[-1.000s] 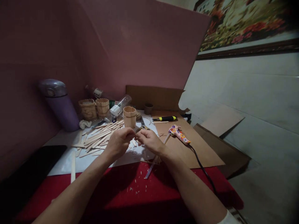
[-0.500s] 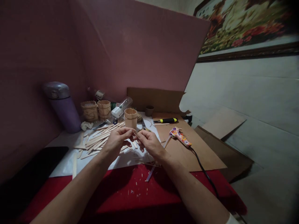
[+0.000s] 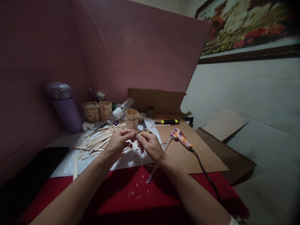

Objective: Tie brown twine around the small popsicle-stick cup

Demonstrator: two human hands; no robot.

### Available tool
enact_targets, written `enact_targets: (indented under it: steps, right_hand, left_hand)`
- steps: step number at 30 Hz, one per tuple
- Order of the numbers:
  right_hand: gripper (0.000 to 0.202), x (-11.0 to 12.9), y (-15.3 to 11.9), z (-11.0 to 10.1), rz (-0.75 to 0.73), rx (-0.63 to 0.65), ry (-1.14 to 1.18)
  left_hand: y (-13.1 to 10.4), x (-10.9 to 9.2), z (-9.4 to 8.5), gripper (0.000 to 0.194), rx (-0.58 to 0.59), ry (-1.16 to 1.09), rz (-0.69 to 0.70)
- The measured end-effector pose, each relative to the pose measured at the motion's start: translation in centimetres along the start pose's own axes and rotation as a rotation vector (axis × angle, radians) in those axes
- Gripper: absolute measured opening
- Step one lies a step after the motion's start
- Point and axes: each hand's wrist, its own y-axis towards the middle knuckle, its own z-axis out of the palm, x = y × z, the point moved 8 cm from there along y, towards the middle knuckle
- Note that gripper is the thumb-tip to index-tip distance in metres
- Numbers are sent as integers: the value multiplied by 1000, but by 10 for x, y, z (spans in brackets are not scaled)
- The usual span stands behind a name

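Fingertips of my left hand (image 3: 120, 141) and my right hand (image 3: 151, 145) meet in a pinch, both closed on a thin strand of twine (image 3: 144, 154) that trails below the right hand. Most of what lies between the fingers is too small to make out. Just beyond them a cup made of craft sticks (image 3: 132, 120) stands upright with a band round it. A ball of twine (image 3: 140, 118) sits behind it, partly hidden. Scissors (image 3: 150, 131) show beside my right hand. Loose craft sticks (image 3: 100, 142) lie heaped by my left hand.
A flowered hot glue gun (image 3: 181, 138) with a black cord and a yellow-black utility knife (image 3: 167, 122) lie on cardboard at the right. Two finished stick cups (image 3: 91, 112), a clear plastic bottle (image 3: 123, 107), a purple flask (image 3: 65, 109) and a small brown pot (image 3: 150, 111) stand behind.
Both hands stay pinched together, with the fingertips shifted slightly. The whole view has moved a little; the things on the table keep their places.
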Motion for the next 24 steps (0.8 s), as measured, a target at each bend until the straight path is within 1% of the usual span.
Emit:
enact_targets:
  steps: [2,4,7,9,11,14,17,19,24]
  right_hand:
    - [34,1,-1,-1,-12,-15,-79]
    - [34,5,-3,-5,-51,-71,-213]
    - [31,19,-6,-14,-171,-208,-431]
    - [27,27,-10,-17,-261,-281,-503]
    - [26,33,-13,-18,-328,-322,-531]
    - [26,33,-15,-16,-348,-324,-574]
    - [28,30,-15,-10,-330,-284,-633]
    - [28,29,-15,-7,-325,-263,-672]
    - [26,27,-15,-6,-308,-267,-762]
  left_hand:
    - [0,-1,0,22,-9,11,3]
    - [0,-2,-1,21,-35,31,21]
    - [1,-5,-4,22,-81,56,50]
    - [1,-5,-6,23,-108,61,65]
    - [1,-6,-9,22,-130,66,81]
    - [2,-6,-7,22,-114,83,103]
    - [1,-5,-3,22,-75,89,109]
    - [1,-5,-1,23,-73,83,106]
    - [1,-4,3,24,-42,75,97]
